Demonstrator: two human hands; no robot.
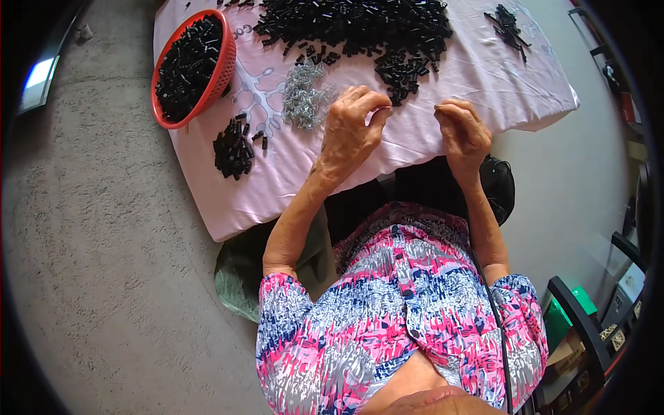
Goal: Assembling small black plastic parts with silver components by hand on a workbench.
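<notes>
My left hand (351, 128) is raised over the near part of the pink cloth, thumb and forefinger closed in a pinch. Anything between those fingertips is too small to make out. Across a short gap, my right hand (465, 133) is also pinched, its fingertips turned toward the left hand; what it holds, if anything, cannot be told. Beside the left hand lies a pile of small silvery wire-like metal pieces (303, 97). Just beyond the two hands, a tongue of small black tube-shaped parts (402, 75) runs down from a large heap of black parts (353, 24).
A red plastic basket (229, 66) full of black parts stands at the table's left edge. Smaller groups of black pieces lie at the near left (234, 149) and far right (508, 31). Pink cloth (277, 197) covers the table. Dark-framed furniture (577, 315) stands at the right.
</notes>
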